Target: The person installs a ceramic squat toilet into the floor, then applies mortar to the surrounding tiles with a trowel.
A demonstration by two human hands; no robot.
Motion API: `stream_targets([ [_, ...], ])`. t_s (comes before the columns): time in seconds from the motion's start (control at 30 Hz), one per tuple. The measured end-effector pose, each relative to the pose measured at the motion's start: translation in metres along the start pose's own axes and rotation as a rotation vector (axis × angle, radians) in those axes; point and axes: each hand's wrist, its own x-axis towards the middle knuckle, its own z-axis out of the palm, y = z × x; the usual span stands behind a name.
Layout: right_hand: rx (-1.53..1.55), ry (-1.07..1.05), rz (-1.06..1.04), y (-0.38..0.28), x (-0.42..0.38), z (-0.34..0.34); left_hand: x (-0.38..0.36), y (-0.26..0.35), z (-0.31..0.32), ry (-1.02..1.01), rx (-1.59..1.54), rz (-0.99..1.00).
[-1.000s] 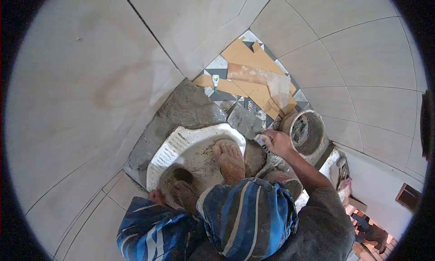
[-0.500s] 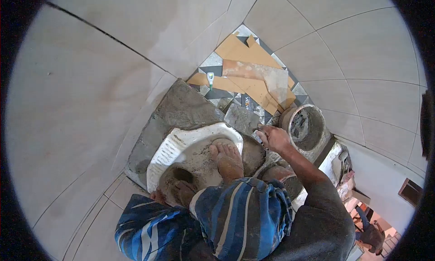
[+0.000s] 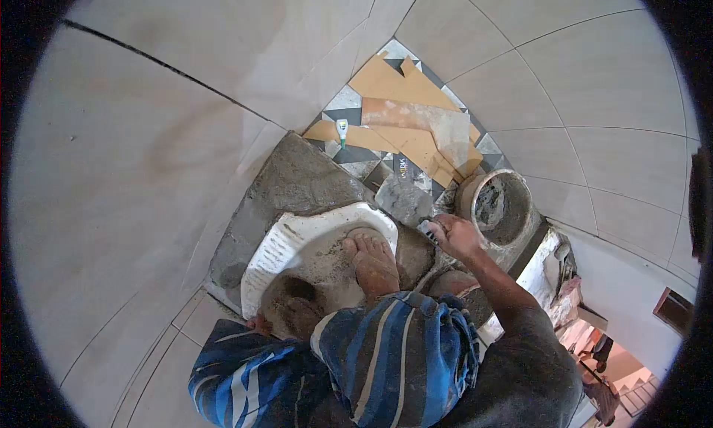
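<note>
My right hand (image 3: 454, 236) grips the handle of a trowel (image 3: 405, 200), whose grey blade lies over the edge of the patterned floor. The white squat pan (image 3: 269, 256) is below and left of it, smeared with wet cement, and my bare foot (image 3: 373, 263) rests inside. Wet cement (image 3: 293, 177) covers the raised floor along the pan's upper left side. Just right of my right hand stands a round bucket (image 3: 529, 209) with cement in it. My left hand does not show.
Brown cardboard (image 3: 386, 83) and a small white bottle (image 3: 342, 129) lie on the patterned tiles. Another round container (image 3: 453, 283) stands beside my knee. Tiled walls rise on both sides. Another person (image 3: 601, 398) is beyond the opening at lower right.
The trowel blade has moved slightly right and turned. My right hand has shifted a little right and down with it. The person at lower right has changed posture.
</note>
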Motion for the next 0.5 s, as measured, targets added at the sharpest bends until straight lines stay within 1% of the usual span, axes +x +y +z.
stream_targets([
  [0.13,-0.049,-0.016,-0.002,0.002,0.005,0.012,-0.004,0.01,0.001,-0.022,-0.023,-0.026],
  [0.2,0.105,0.025,-0.092,-0.005,-0.001,0.003,-0.003,0.012,0.002,-0.042,-0.034,-0.047],
  [0.23,0.105,0.026,-0.088,-0.002,-0.001,0.006,0.001,0.013,0.002,-0.056,-0.039,-0.056],
  [0.3,-0.038,-0.06,0.037,0.005,-0.002,0.015,0.005,0.017,0.001,-0.079,-0.049,-0.072],
  [0.4,0.016,-0.09,0.034,-0.001,-0.018,-0.002,0.01,0.025,-0.003,-0.109,-0.059,-0.087],
  [0.43,0.018,-0.084,0.031,0.008,-0.022,0.001,0.015,0.034,0.002,-0.122,-0.062,-0.088],
  [0.5,-0.018,0.112,-0.028,0.03,-0.029,0.008,0.02,0.039,0.0,-0.143,-0.071,-0.095],
])
